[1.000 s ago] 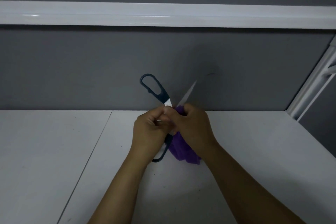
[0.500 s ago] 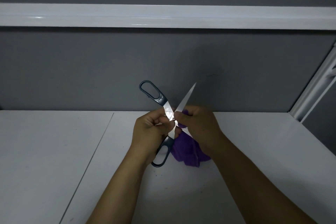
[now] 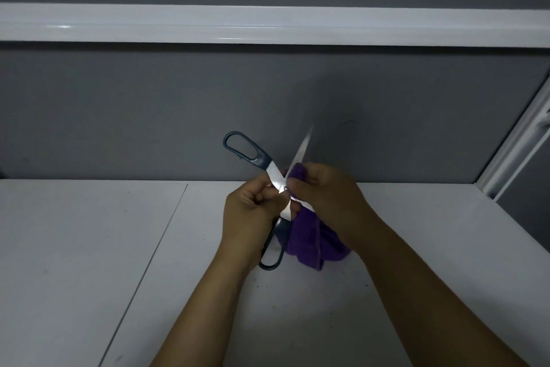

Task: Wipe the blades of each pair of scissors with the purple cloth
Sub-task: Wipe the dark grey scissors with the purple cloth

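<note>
Purple cloth (image 3: 309, 243): bunched in right hand (image 3: 327, 197), fingers pinching it round a blade just above the pivot. Scissors (image 3: 275, 176): steel, dark-blue handles, spread in an X above the bench (image 3: 89, 247); left hand (image 3: 253, 213) fingers grip near the pivot. Bare blade runs up-right from the cloth.
</note>
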